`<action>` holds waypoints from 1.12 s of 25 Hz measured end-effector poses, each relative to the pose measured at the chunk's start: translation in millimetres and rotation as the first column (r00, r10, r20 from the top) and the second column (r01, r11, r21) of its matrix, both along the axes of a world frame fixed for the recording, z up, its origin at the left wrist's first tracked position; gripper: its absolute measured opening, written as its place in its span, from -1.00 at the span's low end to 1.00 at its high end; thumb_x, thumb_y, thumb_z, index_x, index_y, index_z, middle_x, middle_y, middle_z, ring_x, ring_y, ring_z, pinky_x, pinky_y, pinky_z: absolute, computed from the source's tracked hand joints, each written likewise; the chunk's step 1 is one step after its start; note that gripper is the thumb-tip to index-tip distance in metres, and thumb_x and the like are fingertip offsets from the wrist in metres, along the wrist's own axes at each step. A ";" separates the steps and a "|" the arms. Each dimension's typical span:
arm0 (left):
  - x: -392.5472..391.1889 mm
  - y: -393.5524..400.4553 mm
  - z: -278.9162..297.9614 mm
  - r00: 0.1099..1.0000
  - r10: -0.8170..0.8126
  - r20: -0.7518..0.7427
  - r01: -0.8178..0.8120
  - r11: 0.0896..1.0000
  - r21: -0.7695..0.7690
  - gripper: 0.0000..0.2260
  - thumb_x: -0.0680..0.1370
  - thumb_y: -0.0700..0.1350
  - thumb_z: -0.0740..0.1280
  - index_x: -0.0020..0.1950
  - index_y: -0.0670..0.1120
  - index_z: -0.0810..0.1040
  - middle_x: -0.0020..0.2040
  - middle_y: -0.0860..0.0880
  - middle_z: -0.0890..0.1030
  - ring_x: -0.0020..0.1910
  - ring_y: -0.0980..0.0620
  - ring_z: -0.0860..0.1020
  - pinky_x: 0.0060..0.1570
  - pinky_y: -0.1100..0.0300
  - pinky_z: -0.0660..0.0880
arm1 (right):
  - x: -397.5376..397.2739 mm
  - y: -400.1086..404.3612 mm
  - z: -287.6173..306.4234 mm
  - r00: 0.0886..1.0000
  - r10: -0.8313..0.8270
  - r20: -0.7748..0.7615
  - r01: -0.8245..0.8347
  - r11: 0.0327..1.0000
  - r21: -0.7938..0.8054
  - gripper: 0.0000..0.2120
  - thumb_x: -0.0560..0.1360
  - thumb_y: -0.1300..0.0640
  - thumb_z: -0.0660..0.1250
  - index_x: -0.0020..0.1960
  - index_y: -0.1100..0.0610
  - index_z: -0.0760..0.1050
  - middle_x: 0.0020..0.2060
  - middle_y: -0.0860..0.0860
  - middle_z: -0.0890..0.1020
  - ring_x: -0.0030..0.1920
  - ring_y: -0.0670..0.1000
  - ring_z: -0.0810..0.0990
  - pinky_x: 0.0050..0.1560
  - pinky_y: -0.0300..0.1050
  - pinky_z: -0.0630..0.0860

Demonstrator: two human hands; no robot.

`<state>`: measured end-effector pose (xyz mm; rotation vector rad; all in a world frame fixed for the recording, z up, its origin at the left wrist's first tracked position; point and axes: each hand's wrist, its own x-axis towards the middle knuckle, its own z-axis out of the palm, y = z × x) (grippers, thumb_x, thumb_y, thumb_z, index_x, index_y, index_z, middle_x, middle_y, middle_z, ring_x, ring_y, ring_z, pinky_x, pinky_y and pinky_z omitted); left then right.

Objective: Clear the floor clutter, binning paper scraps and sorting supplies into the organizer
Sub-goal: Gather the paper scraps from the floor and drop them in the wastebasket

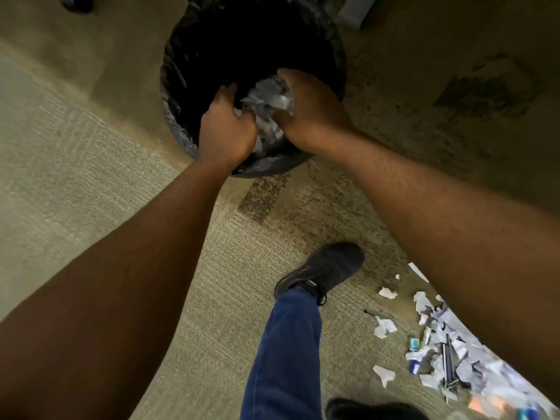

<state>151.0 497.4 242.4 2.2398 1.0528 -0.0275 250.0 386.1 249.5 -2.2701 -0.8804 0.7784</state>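
Both hands, left [225, 131] and right [312, 112], cupped one wad of scraps [268, 101] over the bin [181, 71] at 12 o'clock. Clutter [439, 353] remained at 4 o'clock (supplies unsorted).

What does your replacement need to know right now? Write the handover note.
Left hand and right hand: together cupping a wad of paper scraps over the mouth of the black-lined bin; not yet released.
Done: this handful has reached the bin.
Left: drop it, then return to the floor pile at lower right, beside the person's shoe. Many torn scraps lie there, mixed with pens and small supplies. Scraps go in the bin; supplies go in the organizer, which is not in view.
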 end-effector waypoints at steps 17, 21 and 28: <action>-19.2 -231.6 21.9 0.800 -0.569 0.190 0.563 0.821 0.091 -0.66 0.57 0.05 0.28 0.12 -0.20 0.60 0.01 -0.13 0.65 0.03 -0.10 0.59 0.02 0.02 0.52 | -81.6 -269.4 6.4 0.807 -0.569 0.156 0.573 0.819 0.025 -0.55 0.48 -0.03 0.35 0.30 0.15 0.46 0.27 0.12 0.53 0.26 0.14 0.47 0.24 0.00 0.45; -16.8 -289.9 7.5 0.715 -0.672 0.195 0.675 0.735 0.058 -0.70 0.53 0.02 0.31 0.15 -0.13 0.60 0.05 -0.09 0.66 0.06 -0.07 0.61 0.06 0.07 0.54 | -120.1 -341.8 -4.7 0.714 -0.690 0.121 0.698 0.715 -0.046 -0.56 0.49 -0.04 0.32 0.31 0.12 0.44 0.27 0.08 0.51 0.25 0.12 0.45 0.25 0.03 0.42; -30.8 -368.2 -41.9 0.522 -0.851 0.053 0.852 0.523 -0.006 -0.69 0.50 0.01 0.31 0.19 -0.09 0.59 0.13 -0.08 0.64 0.13 -0.07 0.59 0.15 0.13 0.46 | -192.9 -435.8 -48.0 0.565 -0.824 0.040 0.820 0.556 -0.136 -0.49 0.46 0.00 0.36 0.36 0.12 0.41 0.37 0.08 0.44 0.34 0.12 0.39 0.33 0.06 0.37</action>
